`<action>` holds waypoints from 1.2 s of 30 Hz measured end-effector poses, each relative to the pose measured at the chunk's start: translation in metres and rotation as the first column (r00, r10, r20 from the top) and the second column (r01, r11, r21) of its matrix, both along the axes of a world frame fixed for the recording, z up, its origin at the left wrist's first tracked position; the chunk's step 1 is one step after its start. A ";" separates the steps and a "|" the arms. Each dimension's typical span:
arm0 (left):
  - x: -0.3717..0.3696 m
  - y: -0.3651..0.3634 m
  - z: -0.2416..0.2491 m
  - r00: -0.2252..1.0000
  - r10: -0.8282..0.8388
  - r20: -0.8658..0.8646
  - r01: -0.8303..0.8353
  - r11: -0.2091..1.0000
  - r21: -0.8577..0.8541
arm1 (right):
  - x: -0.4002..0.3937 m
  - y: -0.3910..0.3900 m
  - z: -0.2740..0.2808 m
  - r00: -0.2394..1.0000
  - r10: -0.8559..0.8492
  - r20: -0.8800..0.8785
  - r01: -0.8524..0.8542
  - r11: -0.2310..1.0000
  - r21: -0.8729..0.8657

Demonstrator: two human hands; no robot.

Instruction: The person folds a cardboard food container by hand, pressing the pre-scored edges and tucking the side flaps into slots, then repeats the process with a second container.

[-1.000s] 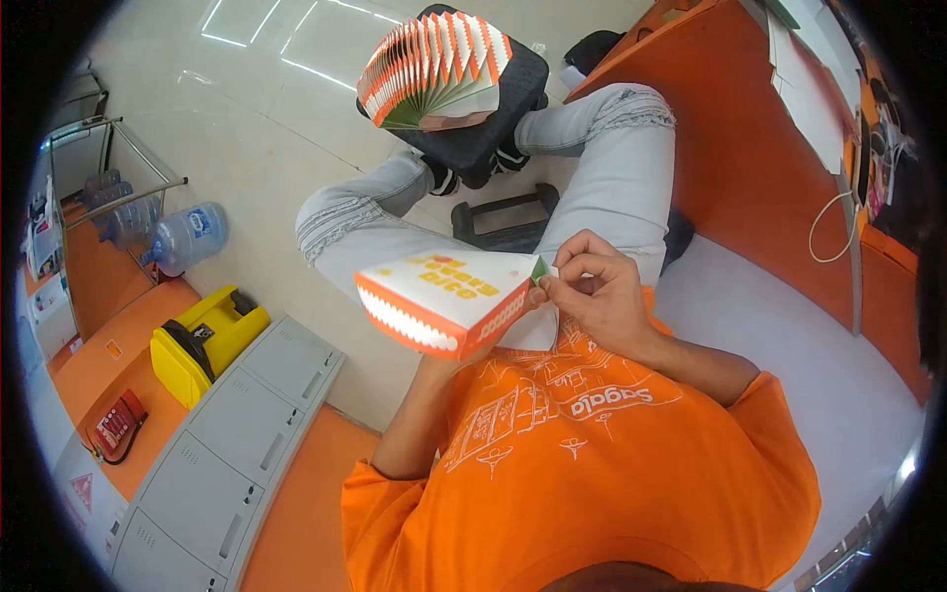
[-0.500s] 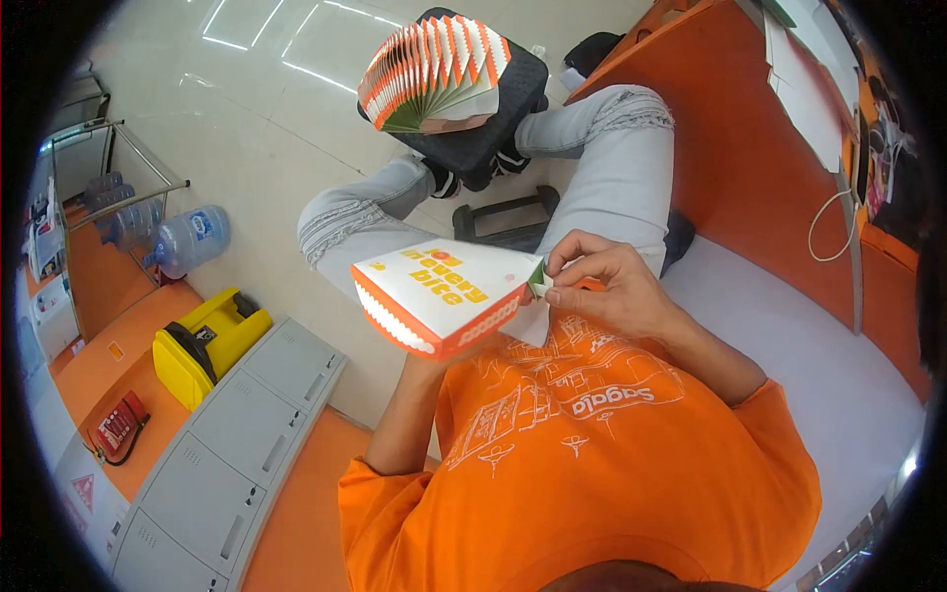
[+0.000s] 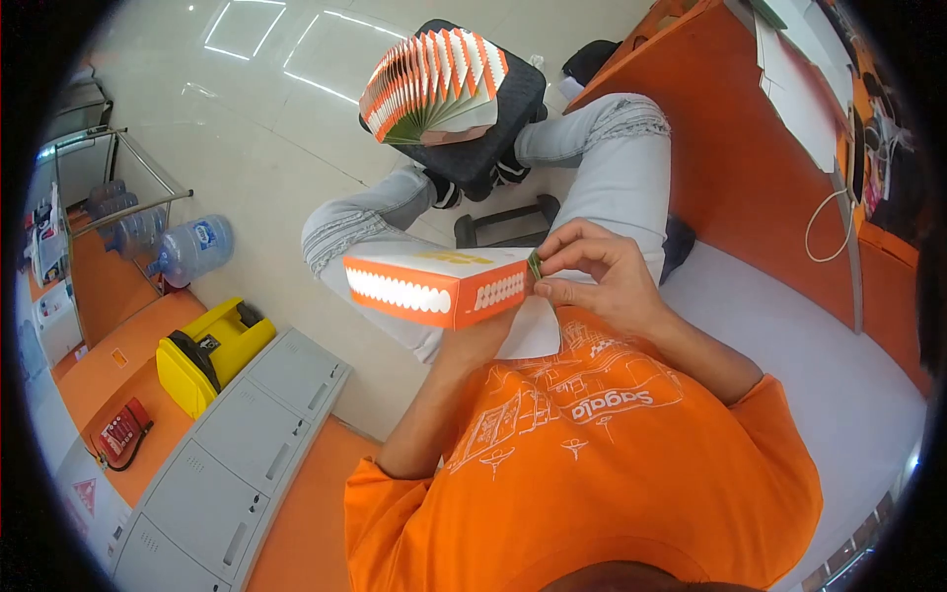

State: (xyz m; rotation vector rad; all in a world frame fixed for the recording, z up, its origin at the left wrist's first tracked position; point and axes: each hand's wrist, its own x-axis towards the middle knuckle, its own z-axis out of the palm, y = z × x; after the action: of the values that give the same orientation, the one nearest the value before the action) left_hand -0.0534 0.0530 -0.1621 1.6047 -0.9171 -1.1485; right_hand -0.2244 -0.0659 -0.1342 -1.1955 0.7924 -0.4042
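Observation:
An orange and white carton [image 3: 402, 296] with a scalloped white pattern hangs over my lap, its printed top tilted away. My left hand [image 3: 480, 335] holds it from below, with its fingers hidden behind the carton. At the carton's right corner, my right hand [image 3: 592, 268] pinches a small green-edged flap between thumb and fingers. A white paper panel [image 3: 533, 331] hangs below this corner, in front of my orange shirt. Fanned orange, white and green cartons [image 3: 434, 87] lie on a black stool [image 3: 518, 99] beyond my knees.
A black frame [image 3: 505, 223] is on the floor between my legs. An orange desk side [image 3: 730, 128] rises at the right. To the left are a large water bottle [image 3: 197, 249], a yellow bin [image 3: 212, 350], grey lockers [image 3: 237, 444] and a fire extinguisher [image 3: 123, 434].
The carton has tipped so that its scalloped sides face me more and its printed top shows less. My left hand has shifted right beneath it. My right hand stays at the corner flap.

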 end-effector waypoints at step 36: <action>0.058 -0.057 0.089 0.605 -0.191 0.773 0.580 0.771 -0.263 | 0.022 -0.013 -0.032 0.829 0.559 0.014 -0.559 0.828 0.049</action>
State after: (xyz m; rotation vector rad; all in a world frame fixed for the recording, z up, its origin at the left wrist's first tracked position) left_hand 0.0046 -0.0035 -0.0730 1.4201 -2.0107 -0.4237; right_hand -0.2020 -0.0787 -0.1663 -1.3162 0.4132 0.1048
